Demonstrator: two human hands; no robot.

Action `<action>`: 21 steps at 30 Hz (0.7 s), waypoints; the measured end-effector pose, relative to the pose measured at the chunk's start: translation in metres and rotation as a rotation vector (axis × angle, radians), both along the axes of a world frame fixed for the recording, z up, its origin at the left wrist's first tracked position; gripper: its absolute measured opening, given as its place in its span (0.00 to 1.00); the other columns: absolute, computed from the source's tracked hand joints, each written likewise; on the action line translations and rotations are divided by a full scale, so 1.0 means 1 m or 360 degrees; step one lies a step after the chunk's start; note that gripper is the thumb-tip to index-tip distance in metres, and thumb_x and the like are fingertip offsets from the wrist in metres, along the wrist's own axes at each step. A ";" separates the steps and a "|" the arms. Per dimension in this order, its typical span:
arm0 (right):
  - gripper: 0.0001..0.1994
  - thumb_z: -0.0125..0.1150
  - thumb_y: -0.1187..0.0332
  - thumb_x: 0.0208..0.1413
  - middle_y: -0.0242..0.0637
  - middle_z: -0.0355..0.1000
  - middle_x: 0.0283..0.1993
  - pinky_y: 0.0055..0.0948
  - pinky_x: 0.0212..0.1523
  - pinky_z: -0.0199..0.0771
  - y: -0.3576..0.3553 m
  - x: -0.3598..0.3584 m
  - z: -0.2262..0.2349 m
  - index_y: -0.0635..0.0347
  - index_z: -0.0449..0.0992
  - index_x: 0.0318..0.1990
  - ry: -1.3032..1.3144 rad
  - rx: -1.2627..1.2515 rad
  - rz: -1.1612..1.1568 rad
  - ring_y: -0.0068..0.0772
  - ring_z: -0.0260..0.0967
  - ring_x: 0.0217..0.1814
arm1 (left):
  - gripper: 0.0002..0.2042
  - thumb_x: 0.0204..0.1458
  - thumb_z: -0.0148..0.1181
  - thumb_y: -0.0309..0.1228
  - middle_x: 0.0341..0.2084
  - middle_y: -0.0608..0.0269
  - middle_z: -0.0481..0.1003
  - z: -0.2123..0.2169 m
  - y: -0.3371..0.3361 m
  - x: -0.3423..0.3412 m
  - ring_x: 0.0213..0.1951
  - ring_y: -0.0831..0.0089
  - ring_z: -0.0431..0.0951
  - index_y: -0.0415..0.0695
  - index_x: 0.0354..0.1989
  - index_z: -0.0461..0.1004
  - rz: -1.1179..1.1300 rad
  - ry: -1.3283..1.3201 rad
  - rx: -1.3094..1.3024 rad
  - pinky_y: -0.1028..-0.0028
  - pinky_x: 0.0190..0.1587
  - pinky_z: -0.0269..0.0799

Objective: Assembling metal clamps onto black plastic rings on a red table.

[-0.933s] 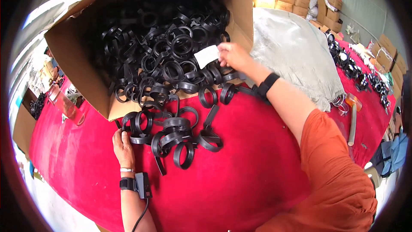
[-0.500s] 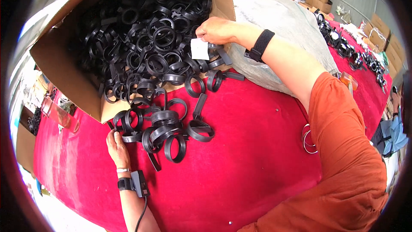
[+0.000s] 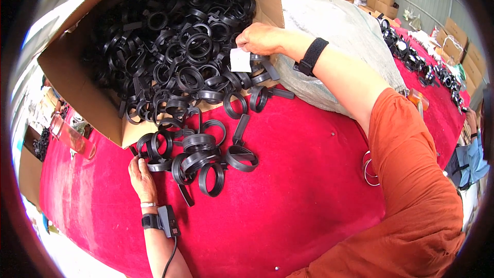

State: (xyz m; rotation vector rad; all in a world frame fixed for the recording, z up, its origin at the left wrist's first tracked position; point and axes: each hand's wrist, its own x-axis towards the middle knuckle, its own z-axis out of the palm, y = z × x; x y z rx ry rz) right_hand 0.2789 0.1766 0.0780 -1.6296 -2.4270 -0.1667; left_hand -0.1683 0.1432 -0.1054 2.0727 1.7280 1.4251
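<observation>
Right hand (image 3: 262,38): fingers pinched shut on small white tag (image 3: 240,59); tag hangs just below fingertips, at mouth of tipped cardboard box (image 3: 77,87); black band on wrist behind.
Left hand (image 3: 141,172): flat on red cloth (image 3: 288,195), fingers loosely curled, tips touching edge of loose black ring clamps (image 3: 198,157); holding nothing that shows; wrist device with cable just behind.
Tag place: in front of right fingertips, over heap of black ring clamps in box (image 3: 175,46), touching or just above top ones; cannot tell which.
Tag axis: roughly square, slightly taller than wide; long axis near upright in view, top edge in pinch, free edge pointing down toward person.
Clamp spill: loose pile between both hands, nearer left; rings lying flat or on edge, strap tails pointing mixed ways.
Right of right forearm: grey sack (image 3: 345,31) touching arm underside; cartons and more black parts beyond, well apart.
Step in hand, judged: lifting tag clear of heap.
Doing it well: keep pinch at tag's top edge, draw straight up and back toward wrist so free edge does not snag in rings; left hand steadying spill so nothing rolls off.
Risk: tag creasing or slipping if caught under strap.
</observation>
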 end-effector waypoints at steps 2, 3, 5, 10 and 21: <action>0.09 0.53 0.70 0.44 0.47 0.72 0.34 0.39 0.38 0.69 0.001 0.001 0.000 0.58 0.75 0.34 -0.0045 0.0071 0.0031 0.48 0.71 0.38 | 0.15 0.59 0.44 0.34 0.42 0.48 0.69 0.000 0.000 0.000 0.45 0.56 0.69 0.35 0.47 0.68 -0.0002 -0.0001 -0.0009 0.65 0.49 0.63; 0.09 0.53 0.70 0.44 0.47 0.72 0.34 0.39 0.38 0.69 0.002 0.002 0.000 0.58 0.75 0.34 -0.0047 0.0072 0.0031 0.48 0.71 0.38 | 0.15 0.59 0.44 0.34 0.42 0.48 0.69 0.000 0.001 0.000 0.45 0.56 0.69 0.35 0.47 0.68 -0.0005 0.0002 -0.0004 0.65 0.49 0.63; 0.09 0.53 0.70 0.44 0.47 0.72 0.34 0.40 0.38 0.69 0.003 0.001 0.000 0.58 0.75 0.34 -0.0062 0.0039 0.0028 0.48 0.71 0.38 | 0.15 0.59 0.44 0.34 0.42 0.48 0.69 -0.001 0.001 -0.001 0.46 0.56 0.69 0.35 0.47 0.68 -0.0005 0.0004 -0.0001 0.65 0.50 0.63; 0.09 0.54 0.70 0.43 0.46 0.73 0.34 0.40 0.38 0.70 0.003 0.000 0.000 0.56 0.75 0.34 -0.0057 0.0068 0.0008 0.48 0.71 0.39 | 0.15 0.58 0.45 0.33 0.42 0.48 0.69 -0.003 0.003 -0.002 0.46 0.56 0.69 0.35 0.46 0.68 -0.0003 0.0033 0.0007 0.65 0.50 0.63; 0.12 0.49 0.68 0.49 0.48 0.69 0.46 0.45 0.52 0.61 0.036 -0.006 -0.005 0.61 0.75 0.39 -0.0738 0.0913 -0.0632 0.45 0.64 0.55 | 0.14 0.58 0.45 0.33 0.43 0.48 0.69 -0.002 0.000 0.002 0.46 0.55 0.69 0.35 0.46 0.68 0.0009 0.0060 0.0018 0.65 0.51 0.64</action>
